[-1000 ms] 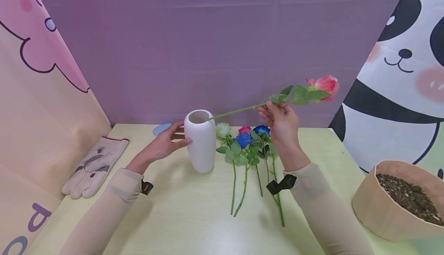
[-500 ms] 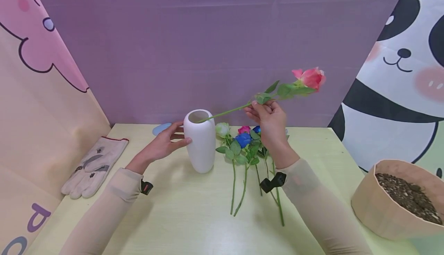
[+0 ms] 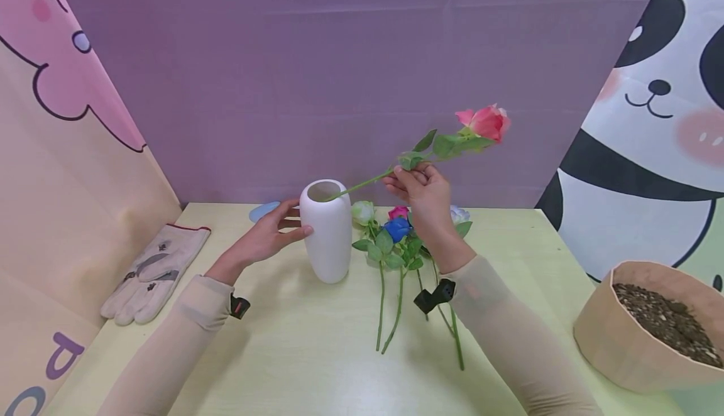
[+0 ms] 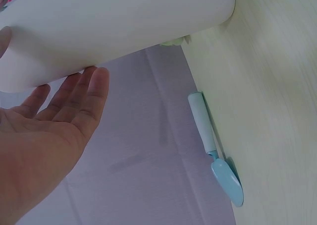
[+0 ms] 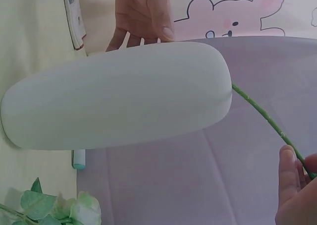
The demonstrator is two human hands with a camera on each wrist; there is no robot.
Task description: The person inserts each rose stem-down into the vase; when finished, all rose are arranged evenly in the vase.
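Observation:
A pink-red artificial rose point(image 3: 488, 123) slants up to the right, its stem's lower end inside the mouth of a white vase point(image 3: 328, 234). My right hand point(image 3: 430, 202) pinches the stem just below the leaves; in the right wrist view the green stem point(image 5: 267, 117) runs from the vase mouth to the fingertips. From the left, my left hand point(image 3: 263, 234) holds the upright vase, thumb at its front and fingers behind. Right of the vase lie several more artificial flowers, among them a blue rose point(image 3: 397, 229) and a pale green rose point(image 3: 363, 212), partly covered by my right forearm.
A light blue trowel point(image 4: 225, 178) lies at the back edge, behind the left hand. Folded work gloves point(image 3: 155, 274) lie at the left. A tan pot point(image 3: 628, 340) with soil stands at the front right. Purple cloth point(image 3: 362, 89) hangs behind the table.
My right hand has moved left toward the vase with the rose, whose stem slants more steeply and reaches further into the mouth. My left hand and the vase have stayed in place.

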